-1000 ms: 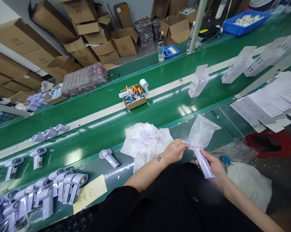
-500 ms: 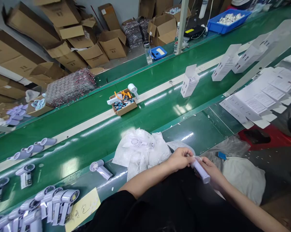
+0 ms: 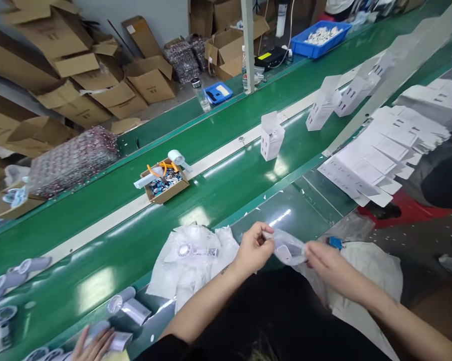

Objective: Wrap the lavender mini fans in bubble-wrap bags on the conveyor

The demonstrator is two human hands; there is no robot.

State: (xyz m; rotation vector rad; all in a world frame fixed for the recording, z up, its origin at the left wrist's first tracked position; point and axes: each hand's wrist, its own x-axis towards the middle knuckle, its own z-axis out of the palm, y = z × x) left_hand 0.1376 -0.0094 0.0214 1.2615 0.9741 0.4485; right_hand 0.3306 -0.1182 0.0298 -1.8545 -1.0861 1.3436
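My left hand (image 3: 254,246) pinches one side of the mouth of a clear plastic bag (image 3: 296,246). Closed on the bag's other side is my right hand (image 3: 325,261), so the film is stretched between them. Inside the bag shows the rounded end of a lilac handheld device (image 3: 284,253); the rest of it is hidden. Left of my hands lies a pile of white plastic bags (image 3: 186,281), with a bagged lilac fan (image 3: 196,250) on top. Farther left, a lilac fan (image 3: 130,306) rests on the green bench.
At lower left a co-worker's hand (image 3: 94,345) touches a lilac device. A small carton (image 3: 169,191) of parts and several white boxes (image 3: 273,142) stand on the green conveyor (image 3: 218,175). Flat printed cartons (image 3: 376,155) are stacked at right. A metal post (image 3: 247,47) rises across the belt.
The lilac device, held bare-ended between my hands before, is now down in the clear bag. My hands have moved apart with the bag's mouth. A co-worker's hand has appeared at lower left.
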